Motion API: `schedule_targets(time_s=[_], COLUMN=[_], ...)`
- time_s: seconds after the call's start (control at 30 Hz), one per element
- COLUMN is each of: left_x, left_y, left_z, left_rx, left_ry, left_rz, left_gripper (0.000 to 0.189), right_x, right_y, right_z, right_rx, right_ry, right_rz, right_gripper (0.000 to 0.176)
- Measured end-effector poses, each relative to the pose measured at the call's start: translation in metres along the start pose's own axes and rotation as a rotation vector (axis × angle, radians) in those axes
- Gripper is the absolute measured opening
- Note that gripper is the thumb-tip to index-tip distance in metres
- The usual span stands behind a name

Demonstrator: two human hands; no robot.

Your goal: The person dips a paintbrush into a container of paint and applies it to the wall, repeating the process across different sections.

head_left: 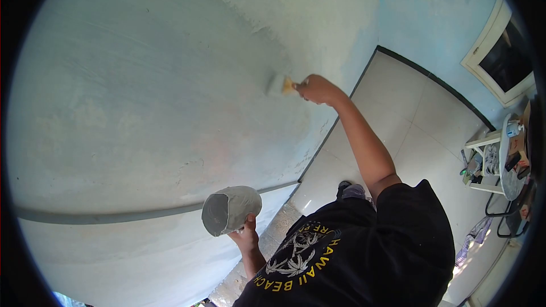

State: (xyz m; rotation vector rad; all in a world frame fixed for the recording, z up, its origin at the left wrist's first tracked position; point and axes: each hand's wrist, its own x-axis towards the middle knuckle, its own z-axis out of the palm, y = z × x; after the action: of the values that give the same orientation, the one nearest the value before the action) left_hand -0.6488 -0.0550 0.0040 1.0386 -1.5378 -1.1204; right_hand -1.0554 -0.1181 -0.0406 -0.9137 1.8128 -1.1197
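- Tool [288, 86] sits in the right hand [315, 90], head pointing left in the view and looking pressed to the wall [142, 96]; blurred, so brush or blade — cannot tell.
- Tool's long axis runs roughly level across the view, in line with the right hand; handle end is tucked into the fingers.
- Right hand: closed, pinching the handle; exact finger placement is lost to blur. Arm stretched out from the sleeve.
- Pot [243, 204] is in the left hand [245, 234], below and left of the tool in the view, well apart from it.
- Left hand: wrapped on the pot's lower side, thumb on the outside; the other fingers are mostly hidden.
- Pot lies tipped in the view — mouth to the left, away from the right hand. Outside is smeared grey; contents cannot be made out.
- Grey band [131, 216] on the wall runs behind the pot; whether the two touch cannot be told. No object shows between tool and pot except wall surface.
- Off to the right: floor [392, 102], shoe [343, 186], window [478, 51], desk [511, 185] loaded with clutter, box included [516, 143] — all well apart from the tool.
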Motion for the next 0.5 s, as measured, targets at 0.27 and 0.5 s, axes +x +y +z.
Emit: schedule_targets(time_s=[0.27,0.5], left_x=[0.000,-0.001], left_y=[0.003,0.002], left_z=[0.000,-0.003], left_rx=[0.022,0.029], left_ry=[0.031,0.162], left_rz=[-0.008,0.036], left_gripper=[0.077,0.082], right_x=[0.032,0.065], right_y=[-0.002,0.148], right_z=[0.006,0.067], right_rx=[0.631,0.458], right_ry=[0.067,0.008], right_rz=[-0.363,0.129], right_gripper=[0.049,0.053])
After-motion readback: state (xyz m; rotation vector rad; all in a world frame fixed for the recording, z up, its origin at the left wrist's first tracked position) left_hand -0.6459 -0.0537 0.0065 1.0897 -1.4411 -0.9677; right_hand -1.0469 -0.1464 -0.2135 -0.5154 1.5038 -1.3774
